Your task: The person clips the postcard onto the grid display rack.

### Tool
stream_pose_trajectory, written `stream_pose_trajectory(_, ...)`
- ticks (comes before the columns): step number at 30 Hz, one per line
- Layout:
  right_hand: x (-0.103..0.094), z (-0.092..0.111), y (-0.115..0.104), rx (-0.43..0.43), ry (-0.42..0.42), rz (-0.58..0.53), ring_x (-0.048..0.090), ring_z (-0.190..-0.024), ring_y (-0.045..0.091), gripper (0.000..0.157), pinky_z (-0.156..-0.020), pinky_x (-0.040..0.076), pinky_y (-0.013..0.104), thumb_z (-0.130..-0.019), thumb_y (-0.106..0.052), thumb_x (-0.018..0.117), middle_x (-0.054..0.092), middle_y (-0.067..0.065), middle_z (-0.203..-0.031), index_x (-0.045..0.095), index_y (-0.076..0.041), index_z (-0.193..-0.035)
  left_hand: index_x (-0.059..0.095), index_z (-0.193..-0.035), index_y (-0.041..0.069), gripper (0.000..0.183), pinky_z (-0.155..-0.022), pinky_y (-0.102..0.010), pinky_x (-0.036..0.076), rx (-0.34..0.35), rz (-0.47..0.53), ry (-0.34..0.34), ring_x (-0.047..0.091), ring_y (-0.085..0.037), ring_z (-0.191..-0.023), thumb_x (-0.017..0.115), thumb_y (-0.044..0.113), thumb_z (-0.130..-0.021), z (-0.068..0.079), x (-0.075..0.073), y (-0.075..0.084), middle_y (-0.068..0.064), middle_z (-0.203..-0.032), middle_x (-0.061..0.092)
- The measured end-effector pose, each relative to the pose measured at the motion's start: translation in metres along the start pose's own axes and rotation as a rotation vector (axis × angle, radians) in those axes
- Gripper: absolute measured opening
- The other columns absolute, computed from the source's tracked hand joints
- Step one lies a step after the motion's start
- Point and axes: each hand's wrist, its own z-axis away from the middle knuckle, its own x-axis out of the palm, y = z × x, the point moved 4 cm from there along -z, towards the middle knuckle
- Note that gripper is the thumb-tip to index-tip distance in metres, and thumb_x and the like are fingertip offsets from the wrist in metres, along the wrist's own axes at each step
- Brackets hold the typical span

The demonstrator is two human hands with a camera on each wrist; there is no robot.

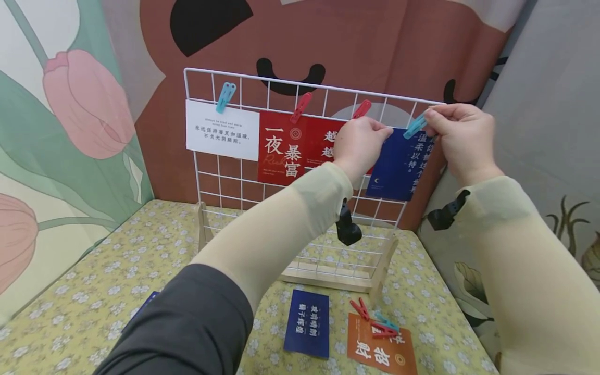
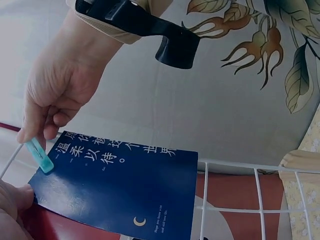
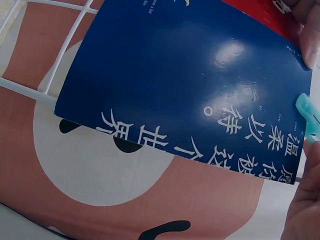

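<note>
Yellow floral tabletop [image 1: 94,302] before you, enclosed on three sides

Beyond the tabletop's far edge, you face a reddish-brown backdrop [image 1: 375,52] printed with a curved black smile [image 1: 290,89] and a bold black shape [image 1: 206,23]. Along the left edge, you have a pale hanging [image 1: 89,172] with large pink tulips [image 1: 86,104] and broad green leaves. Past the right edge is a light grey hanging [image 1: 539,130]; your left wrist view shows its brown, root-like plants [image 2: 272,47] more closely. The light around you is soft and fairly even.
</note>
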Motion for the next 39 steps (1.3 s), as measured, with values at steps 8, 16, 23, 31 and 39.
stream_pose_trajectory(8, 0.007, 0.001, 0.0, 0.04, -0.046, 0.096, 0.059, -0.07, 0.008, 0.04, -0.062, 0.047, 0.016, -0.085, -0.033, 0.073, 0.067, -0.006, -0.087, 0.07, -0.01, -0.117, 0.072, -0.11, 0.026, 0.025, -0.07, -0.022, 0.048, 0.022, 0.107, 0.01, 0.058, -0.003, -0.08, 0.063, 0.04, -0.091, 0.006, -0.008, -0.009, 0.014, -0.089, 0.067)
stream_pose_trajectory(16, 0.014, 0.009, 0.003, 0.051, 0.021, 0.15, 0.063, -0.075, 0.006, 0.047, -0.068, 0.047, 0.013, -0.089, -0.038, 0.068, 0.068, -0.006, -0.096, 0.063, -0.012, -0.128, 0.07, -0.111, 0.021, 0.027, -0.069, -0.022, 0.049, 0.168, 0.177, -0.067, 0.057, -0.006, -0.081, 0.06, 0.04, -0.094, 0.033, -0.024, -0.035, 0.011, -0.091, 0.068)
stream_pose_trajectory(23, 0.008, 0.021, 0.011, 0.007, 0.204, 0.131, 0.061, -0.078, 0.005, 0.037, -0.072, 0.046, 0.016, -0.09, -0.038, 0.065, 0.063, -0.006, -0.102, 0.068, -0.016, -0.12, 0.071, -0.103, 0.018, 0.029, -0.058, -0.031, 0.046, 0.228, 0.191, -0.146, 0.052, -0.019, -0.066, 0.058, 0.042, -0.095, 0.058, -0.035, -0.071, -0.003, -0.072, 0.059)
stream_pose_trajectory(31, 0.007, 0.039, 0.021, -0.01, 0.288, 0.037, 0.058, -0.073, 0.007, 0.03, -0.065, 0.045, 0.017, -0.09, -0.031, 0.067, 0.064, -0.005, -0.094, 0.069, -0.014, -0.114, 0.072, -0.099, 0.022, 0.027, -0.056, -0.034, 0.041, 0.157, 0.214, -0.165, 0.045, -0.023, -0.057, 0.058, 0.044, -0.094, 0.084, -0.047, -0.115, -0.005, -0.067, 0.053)
stream_pose_trajectory(39, 0.015, 0.079, 0.053, -0.078, 0.392, -0.015, 0.058, -0.064, 0.008, 0.023, -0.06, 0.045, 0.016, -0.087, -0.018, 0.072, 0.067, -0.004, -0.081, 0.072, -0.005, -0.106, 0.072, -0.105, 0.024, 0.03, -0.062, -0.036, 0.043, 0.059, 0.212, -0.131, 0.048, -0.022, -0.065, 0.06, 0.048, -0.092, 0.113, -0.058, -0.172, -0.001, -0.08, 0.059)
